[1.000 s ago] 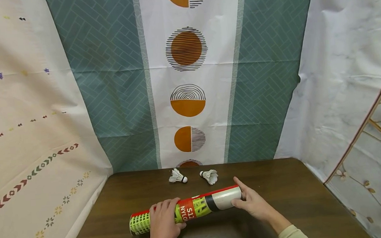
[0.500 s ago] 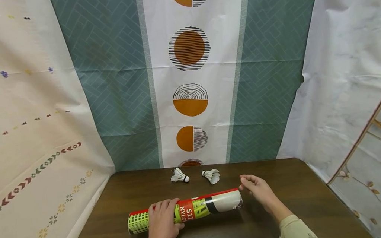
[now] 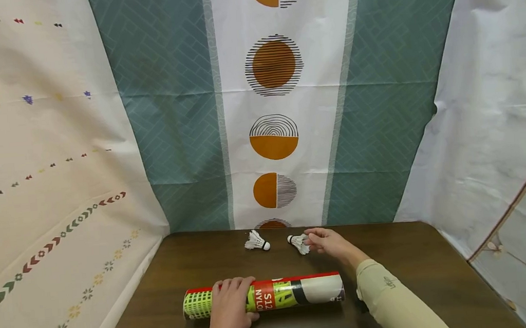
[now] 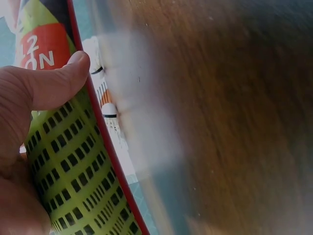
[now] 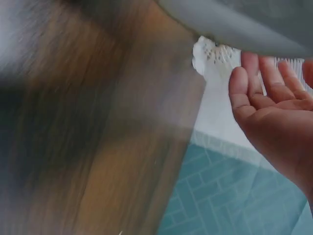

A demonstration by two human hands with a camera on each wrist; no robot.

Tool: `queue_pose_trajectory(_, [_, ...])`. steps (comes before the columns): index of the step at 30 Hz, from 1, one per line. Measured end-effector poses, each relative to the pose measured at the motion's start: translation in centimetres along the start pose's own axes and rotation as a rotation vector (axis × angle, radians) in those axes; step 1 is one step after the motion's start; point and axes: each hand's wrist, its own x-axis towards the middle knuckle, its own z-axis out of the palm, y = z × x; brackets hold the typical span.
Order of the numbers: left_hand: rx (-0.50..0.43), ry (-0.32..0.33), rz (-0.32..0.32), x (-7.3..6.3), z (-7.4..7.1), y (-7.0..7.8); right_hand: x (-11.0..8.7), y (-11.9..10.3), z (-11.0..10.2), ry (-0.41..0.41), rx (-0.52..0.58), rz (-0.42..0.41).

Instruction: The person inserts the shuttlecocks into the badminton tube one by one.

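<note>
A shuttlecock tube (image 3: 321, 289), red, yellow-green and white, lies across the front part of the table. My left hand (image 3: 232, 310) grips it left of its middle, fingers over the top; in the left wrist view the thumb lies along the printed side of the tube (image 4: 83, 161). Two white shuttlecocks are near the back edge. My right hand (image 3: 331, 244) is at the right shuttlecock (image 3: 299, 243), fingertips overlapping its feathered skirt in the head view. In the right wrist view the fingers of the right hand (image 5: 279, 112) are loosely bent, beside the shuttlecock's skirt (image 5: 210, 56).
The other shuttlecock (image 3: 256, 240) lies to the left, its cork pointing right and forward. The dark wooden table (image 3: 406, 276) ends at a patterned curtain (image 3: 177, 140). Cloth hangings (image 3: 62, 200) close in the left and right sides.
My right hand has left the tube's right end and moved up and left to the right shuttlecock. The tube's right end has come down, so it lies nearly level; my left hand keeps its grip.
</note>
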Motion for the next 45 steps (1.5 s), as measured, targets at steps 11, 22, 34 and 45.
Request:
queue_pose_trajectory(11, [-0.002,-0.038,0.020,0.2,0.1,0.2,1.8,0.4,1.8,0.024,-0.108,0.050])
queue_pose_trajectory(22, [-0.027,0.013,-0.102,0.1,0.4,-0.6,-2.9,3.2,-3.1,0.480,-0.073,0.069])
queue_pose_trajectory(34, [-0.041,0.017,-0.212,1.3,0.2,0.3,-7.3,2.7,-1.5,0.399,0.246,0.045])
queue_pose_trajectory(45, [-0.065,0.038,-0.185,1.5,0.0,1.2,-9.0,1.8,1.1,0.306,0.250,-0.024])
